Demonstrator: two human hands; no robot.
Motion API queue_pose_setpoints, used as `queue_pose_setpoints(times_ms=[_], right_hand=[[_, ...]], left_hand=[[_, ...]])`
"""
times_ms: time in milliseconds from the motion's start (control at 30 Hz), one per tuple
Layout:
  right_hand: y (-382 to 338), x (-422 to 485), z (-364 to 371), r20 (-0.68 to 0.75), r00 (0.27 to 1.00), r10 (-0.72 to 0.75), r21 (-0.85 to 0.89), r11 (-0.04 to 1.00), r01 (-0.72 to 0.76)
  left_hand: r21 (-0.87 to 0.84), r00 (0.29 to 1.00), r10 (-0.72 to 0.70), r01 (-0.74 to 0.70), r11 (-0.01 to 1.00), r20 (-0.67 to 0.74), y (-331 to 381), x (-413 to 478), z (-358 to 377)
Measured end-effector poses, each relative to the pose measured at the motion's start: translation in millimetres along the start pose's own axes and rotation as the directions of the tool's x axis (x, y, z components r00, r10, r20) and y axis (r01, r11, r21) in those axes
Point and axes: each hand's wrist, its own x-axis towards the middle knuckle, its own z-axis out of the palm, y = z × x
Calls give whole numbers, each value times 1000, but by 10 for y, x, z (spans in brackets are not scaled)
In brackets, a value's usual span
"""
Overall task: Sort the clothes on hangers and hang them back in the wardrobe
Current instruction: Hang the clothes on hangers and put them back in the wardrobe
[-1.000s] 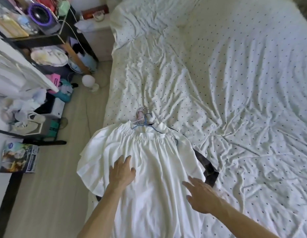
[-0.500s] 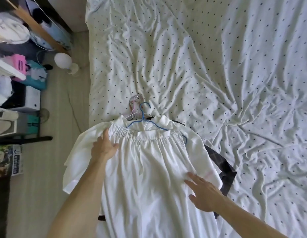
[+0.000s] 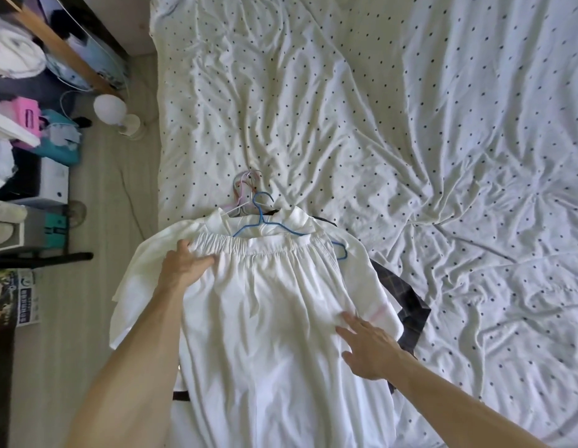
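Sorting stage here, nothing is going into the wardrobe yet. A pile of clothes on hangers lies at the near-left edge of the bed (image 3: 410,140); the top piece is a white skirt (image 3: 274,318) with an elastic waistband, spread flat over a white shirt (image 3: 135,286) whose collar and sleeve stick out around it. A blue hanger (image 3: 260,216) lies on the collar with its arms running under the waistband; 1 tip pokes out on the right. A few pale pink hooks (image 3: 245,185) sit just above it, bunched close. A dark plaid piece (image 3: 410,305) peeks out from under the right side.

The left hand (image 3: 184,266) is at the left end of the waistband, fingers curled over the gathered edge and thumb laid along it; looks like a grip on the skirt to me. The right hand (image 3: 368,345) lies flat on the lower right of the skirt, fingers straight and spread; it holds nothing, just presses the cloth down.

My guess at the next move: lift the skirt by the band off the shirt, or work out which hanger it belongs on. That needs some care; the hooks sit so close that pulling 1 could drag the lot. The wardrobe isn't in view.
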Motion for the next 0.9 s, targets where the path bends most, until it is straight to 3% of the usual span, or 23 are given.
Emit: queue_pose_setpoints(times_ms=[100,233,433,533,567,733,800,900], right_hand=[[4,-91,-38,11,1000,20,55,998,-21],[53,-406,-127,-88,993,75,324,945,-43],[-25,-1133,-389,-230,963,143,756,650,84],[-130,-1533,-477,-203,976,81,917,364,161],[-156,-1660,-474,-203,978,55,933,315,176],[-7,-2099,-137,-328,936,132,882,399,252],[202,-2259,70,-348,919,184,893,365,265],[542,-2554,373,-369,897,242,909,295,294]], left_hand=[[-47,1000,10,-11,999,-19,25,-194,-63],[-65,974,166,-178,982,-156,31,-823,-104],[-147,877,345,-410,900,-334,70,-2362,218],[-145,856,467,-503,852,-224,148,-3126,635],[-115,845,508,-529,841,-169,187,-3350,786],[26,773,635,-635,772,2,451,-4122,1300],[56,741,668,-671,739,66,558,-4325,1387],[119,638,747,-770,627,188,747,-4622,1480]])
